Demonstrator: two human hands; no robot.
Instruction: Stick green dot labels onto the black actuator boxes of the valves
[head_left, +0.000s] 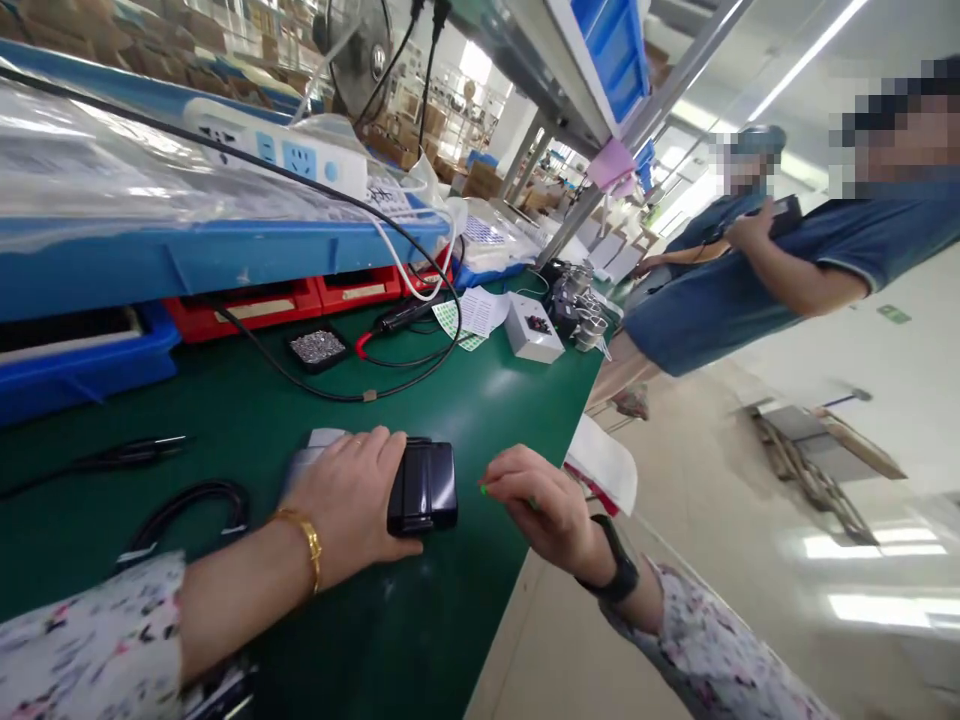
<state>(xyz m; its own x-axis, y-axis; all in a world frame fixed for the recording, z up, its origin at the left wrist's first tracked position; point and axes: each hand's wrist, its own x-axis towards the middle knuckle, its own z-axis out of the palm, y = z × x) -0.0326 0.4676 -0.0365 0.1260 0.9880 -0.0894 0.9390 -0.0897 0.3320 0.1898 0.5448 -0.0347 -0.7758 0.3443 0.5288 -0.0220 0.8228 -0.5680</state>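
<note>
1. Our left hand (349, 500) clasps a black glossy device (422, 489) on the green bench mat (480, 400), near its right edge.
2. Our right hand (544, 505), fingers curled, pinches a small green piece (483, 489) just beside it.

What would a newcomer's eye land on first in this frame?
Front and centre, the left hand presses down on a glossy black device lying on the green bench mat, while the right hand hovers just beside it, pinching something small and green. Behind them, a black cable loops across the mat below a blue shelf carrying a white power strip. At right, two people in blue shirts stand in the aisle.
</note>
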